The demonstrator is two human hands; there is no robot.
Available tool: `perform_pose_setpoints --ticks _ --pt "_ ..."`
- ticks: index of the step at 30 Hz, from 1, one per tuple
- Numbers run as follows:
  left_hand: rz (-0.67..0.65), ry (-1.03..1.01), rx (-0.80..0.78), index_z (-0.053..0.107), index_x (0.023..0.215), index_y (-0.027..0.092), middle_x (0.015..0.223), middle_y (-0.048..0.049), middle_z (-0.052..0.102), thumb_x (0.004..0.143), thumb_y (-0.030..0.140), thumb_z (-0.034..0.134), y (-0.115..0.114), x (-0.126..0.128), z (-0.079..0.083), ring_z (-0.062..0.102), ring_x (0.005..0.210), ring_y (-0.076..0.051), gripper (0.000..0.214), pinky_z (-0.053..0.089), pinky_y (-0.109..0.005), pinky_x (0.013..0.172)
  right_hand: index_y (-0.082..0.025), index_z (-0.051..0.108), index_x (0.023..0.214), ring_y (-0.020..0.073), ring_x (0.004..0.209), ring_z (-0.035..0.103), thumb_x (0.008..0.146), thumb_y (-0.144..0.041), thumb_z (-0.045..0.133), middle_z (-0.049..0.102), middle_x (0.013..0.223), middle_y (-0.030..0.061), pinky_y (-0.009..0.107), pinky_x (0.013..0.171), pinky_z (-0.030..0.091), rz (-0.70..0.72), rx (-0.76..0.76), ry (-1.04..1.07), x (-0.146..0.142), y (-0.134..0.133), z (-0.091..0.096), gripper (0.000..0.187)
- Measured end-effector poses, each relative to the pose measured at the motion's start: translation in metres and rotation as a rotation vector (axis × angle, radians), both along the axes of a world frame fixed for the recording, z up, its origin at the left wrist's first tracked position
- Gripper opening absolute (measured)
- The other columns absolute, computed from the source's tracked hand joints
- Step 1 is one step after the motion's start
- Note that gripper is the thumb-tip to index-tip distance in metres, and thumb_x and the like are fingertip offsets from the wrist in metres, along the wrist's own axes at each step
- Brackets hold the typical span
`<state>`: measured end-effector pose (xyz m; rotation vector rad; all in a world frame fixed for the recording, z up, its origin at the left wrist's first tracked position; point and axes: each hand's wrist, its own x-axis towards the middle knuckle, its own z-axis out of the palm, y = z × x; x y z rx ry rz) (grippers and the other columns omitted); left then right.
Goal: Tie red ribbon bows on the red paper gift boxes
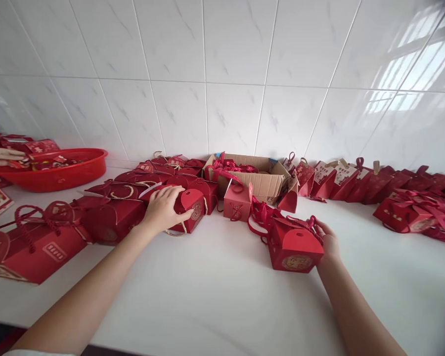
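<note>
My left hand (pixel 165 207) rests on top of a small red gift box with a rope handle (pixel 191 210), fingers curled over its lid. This box sits at the end of a row of similar red boxes (pixel 111 217) on the white table (pixel 222 291). My right hand (pixel 328 241) grips the right side of another red gift box (pixel 292 245) with a gold emblem and a red ribbon handle, standing nearer the table's middle.
An open cardboard carton (pixel 261 180) with red ribbons stands against the tiled wall. More red boxes (pixel 404 198) line the right side. A red plastic basin (pixel 55 173) sits at the left, with another person's hand (pixel 2 157) beside it.
</note>
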<state>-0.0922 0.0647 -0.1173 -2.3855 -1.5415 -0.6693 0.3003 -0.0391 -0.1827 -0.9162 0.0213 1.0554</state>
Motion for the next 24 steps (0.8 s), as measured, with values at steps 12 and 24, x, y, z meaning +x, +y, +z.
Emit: perform_pose_setpoints --ticks 12,24 --pt "0.108 0.206 -0.23 0.017 0.148 0.03 0.156 -0.0139 0.013 0.049 0.066 0.071 0.009 -0.047 0.01 0.004 0.139 -0.047 0.119 0.01 -0.067 0.105 -0.019 0.06 0.078 0.0155 0.05 0.062 0.072 -0.021 0.062 0.064 0.061 -0.0021 0.027 0.049 0.052 0.146 -0.031 -0.016 -0.029 0.001 0.005 0.006" --pt "0.171 -0.018 -0.271 0.029 0.144 0.025 0.151 -0.0238 0.014 0.05 0.064 0.074 -0.009 0.013 -0.017 0.003 0.138 -0.048 0.111 0.015 -0.075 0.098 -0.02 0.059 0.078 0.0168 0.049 0.063 0.072 -0.02 0.06 0.064 0.06 -0.001 0.029 0.049 0.053 0.156 -0.032 -0.013 -0.03 0.0 0.006 0.007"
